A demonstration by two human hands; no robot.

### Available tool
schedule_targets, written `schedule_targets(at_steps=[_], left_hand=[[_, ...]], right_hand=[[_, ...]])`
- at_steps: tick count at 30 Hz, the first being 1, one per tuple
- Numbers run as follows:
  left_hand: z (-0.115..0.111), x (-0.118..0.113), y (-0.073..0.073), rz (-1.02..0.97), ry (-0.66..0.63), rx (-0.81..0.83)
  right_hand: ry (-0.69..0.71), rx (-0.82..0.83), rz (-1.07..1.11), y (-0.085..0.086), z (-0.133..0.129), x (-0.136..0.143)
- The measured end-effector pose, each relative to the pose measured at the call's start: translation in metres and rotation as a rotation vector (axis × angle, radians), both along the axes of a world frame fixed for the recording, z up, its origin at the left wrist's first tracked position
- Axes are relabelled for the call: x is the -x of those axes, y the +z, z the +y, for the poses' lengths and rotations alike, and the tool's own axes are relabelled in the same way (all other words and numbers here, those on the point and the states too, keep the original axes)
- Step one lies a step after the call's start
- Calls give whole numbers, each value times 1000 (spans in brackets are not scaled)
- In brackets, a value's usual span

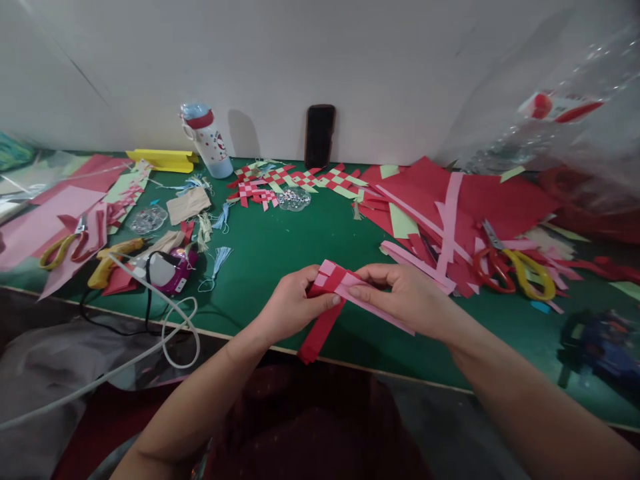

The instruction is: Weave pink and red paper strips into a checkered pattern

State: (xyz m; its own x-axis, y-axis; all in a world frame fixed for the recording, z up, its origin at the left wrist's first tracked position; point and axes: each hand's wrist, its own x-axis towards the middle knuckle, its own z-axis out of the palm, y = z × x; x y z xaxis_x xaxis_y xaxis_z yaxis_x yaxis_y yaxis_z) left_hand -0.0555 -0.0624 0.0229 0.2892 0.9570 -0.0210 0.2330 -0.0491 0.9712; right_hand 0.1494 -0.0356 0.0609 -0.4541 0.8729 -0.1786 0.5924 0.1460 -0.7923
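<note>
A small piece of interlaced red and pink paper strips (334, 281) is held between both hands above the front of the green table. My left hand (299, 300) pinches its left side, the thumb lying over a red strip. On its right side my right hand (393, 291) grips the pink strips between thumb and fingers. A red strip hangs down toward the table edge, and pink strips stick out to the lower right under my right hand. The fingertips behind the paper are partly hidden.
Scissors (515, 270) and cut paper (480, 200) lie right; more scissors (65, 245), a yellow glue gun (113, 260) and cables are left. Woven pieces (280, 177), a bottle (210, 143) and a phone (320, 135) are at the back.
</note>
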Motion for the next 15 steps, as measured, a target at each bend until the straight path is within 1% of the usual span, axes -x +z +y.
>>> schedule_targets(at_steps=[4, 6, 8, 10, 12, 15], left_hand=[[-2, -1, 1, -34, 20, 9], [-3, 0, 2, -92, 13, 37], [-3, 4, 4, -169, -18, 86], [-1, 11, 9, -221, -57, 132], [4, 19, 17, -199, -83, 146], [12, 28, 29, -81, -137, 118]], right_hand=[[15, -9, -30, 5, 4, 2], [33, -17, -56, 9, 5, 3], [77, -8, -91, 14, 8, 4], [157, 24, -148, 19, 12, 4], [246, 69, -201, 23, 16, 5], [353, 112, -255, 27, 24, 7]])
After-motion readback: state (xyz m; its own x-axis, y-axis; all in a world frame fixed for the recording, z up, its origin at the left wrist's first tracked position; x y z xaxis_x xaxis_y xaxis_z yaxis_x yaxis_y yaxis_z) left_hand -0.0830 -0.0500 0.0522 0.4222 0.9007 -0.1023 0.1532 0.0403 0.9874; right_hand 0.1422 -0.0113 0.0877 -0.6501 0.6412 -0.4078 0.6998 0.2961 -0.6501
